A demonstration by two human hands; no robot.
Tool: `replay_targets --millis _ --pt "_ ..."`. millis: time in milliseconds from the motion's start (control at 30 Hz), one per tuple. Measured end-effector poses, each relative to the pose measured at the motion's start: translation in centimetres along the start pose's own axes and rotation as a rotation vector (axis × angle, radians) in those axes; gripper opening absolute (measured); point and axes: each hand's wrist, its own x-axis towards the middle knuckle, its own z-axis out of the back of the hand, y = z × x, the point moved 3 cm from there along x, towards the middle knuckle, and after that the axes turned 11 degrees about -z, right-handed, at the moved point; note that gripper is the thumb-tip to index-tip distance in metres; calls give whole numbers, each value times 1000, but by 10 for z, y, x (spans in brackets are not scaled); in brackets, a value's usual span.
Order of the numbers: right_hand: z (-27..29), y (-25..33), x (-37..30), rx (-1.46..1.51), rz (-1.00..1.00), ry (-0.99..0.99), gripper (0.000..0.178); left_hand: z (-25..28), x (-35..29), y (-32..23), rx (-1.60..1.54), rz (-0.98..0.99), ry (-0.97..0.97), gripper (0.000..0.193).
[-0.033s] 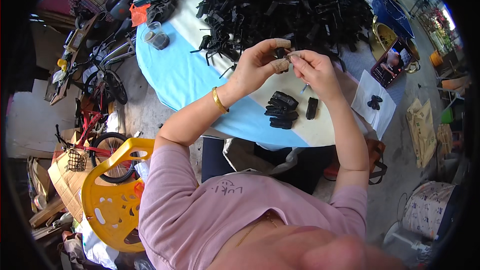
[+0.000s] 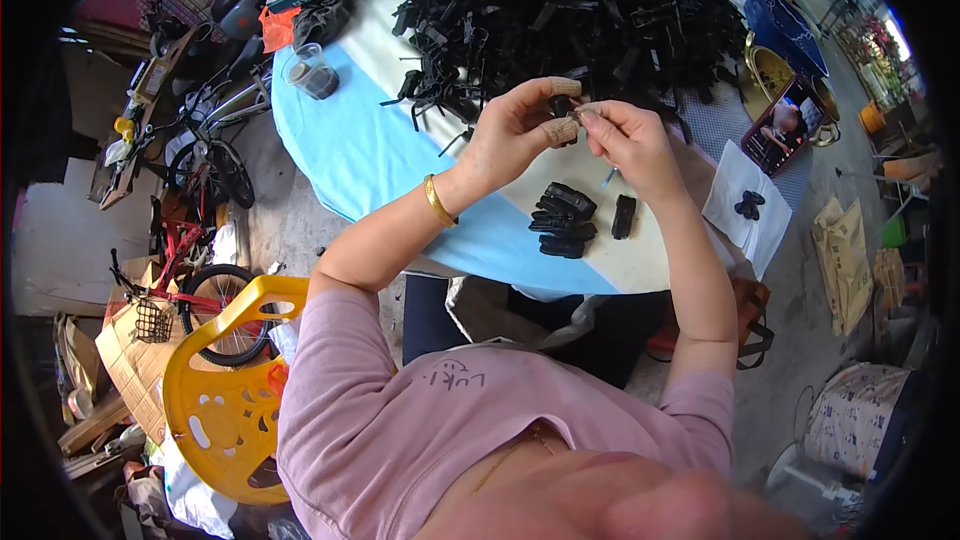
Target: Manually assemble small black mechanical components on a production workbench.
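My left hand (image 2: 508,145), with beige tape on its thumb and a finger, pinches a small black part (image 2: 563,106) above the table. Close against it, my right hand (image 2: 630,143) has its thumb and forefinger pressed together at that part. A thin light-blue tip (image 2: 608,177) shows below the right hand; what it belongs to is hidden. Beyond both hands lies a large heap of black strap-like pieces (image 2: 570,20). Nearer me are a small stack of black pieces (image 2: 563,220) and a single black piece (image 2: 624,217) to its right.
Cloths in blue and cream cover the round table (image 2: 345,155). A clear plastic cup (image 2: 318,80) stands at left. On the right are a propped phone (image 2: 790,125), a gold-coloured pot (image 2: 768,70) and white paper (image 2: 735,190) with small dark things on it. A yellow chair (image 2: 215,420) stands at my left.
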Motion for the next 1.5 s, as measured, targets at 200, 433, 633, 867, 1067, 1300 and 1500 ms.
replay_targets --millis 200,433,633,867,1067,1300,1500 --pt "-4 0 0 -80 -34 -37 21 -2 -4 0 207 -107 -32 30" --pt "-1 -4 0 -192 -10 -2 14 -6 -6 -9 589 -418 -2 25" --pt "41 12 6 -305 416 -474 25 -23 -3 -16 556 -14 201 33" --pt "53 -2 40 -1144 177 -587 41 -28 -8 8 627 -203 636 33" --pt "58 4 32 -1139 408 -669 26 -23 -4 0 544 -171 476 37" --pt "17 11 15 -149 357 -398 27 -6 3 -3 613 -390 21 72" --pt "8 4 15 -33 267 -231 21 -2 5 1 112 -150 106 75"
